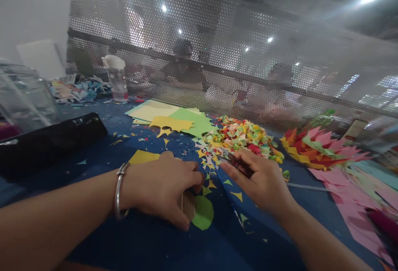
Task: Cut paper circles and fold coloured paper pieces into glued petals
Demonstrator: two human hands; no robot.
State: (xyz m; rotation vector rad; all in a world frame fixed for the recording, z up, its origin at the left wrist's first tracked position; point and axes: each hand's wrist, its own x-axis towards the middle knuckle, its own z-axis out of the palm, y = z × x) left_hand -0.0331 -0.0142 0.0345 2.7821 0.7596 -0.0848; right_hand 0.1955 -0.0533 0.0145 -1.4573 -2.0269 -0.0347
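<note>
The blue bench [124, 246] filled the near ground, with both of the person's hands over it. The left hand [161, 184], a silver bracelet [118, 192] at its wrist, had its fingers curled around a brown rounded piece [189, 205]; a green paper disc [203, 214] showed at that piece's right edge. The right hand [258, 177] had its fingers closed on a small dark-handled tool [234, 159], its blurred tip pointing left, above scattered paper offcuts [211, 184].

To the right, pink paper [348, 209] lay along the bench. A yellow piece of paper [141, 156] lay just beyond the left wrist, and a black case [56, 144] stood at the left.

Further back, a heap of multicoloured scraps [245, 136] sat beyond the right hand, between flat sheets [158, 108] in pale yellow and green and a spiky bundle [323, 151] of pink, red and orange paper. At the far left were a clear jar [25, 93], a bluish scrap pile [79, 90] and a cup [117, 82]. A perforated screen [214, 43] rose behind, two people dimly visible through it.
</note>
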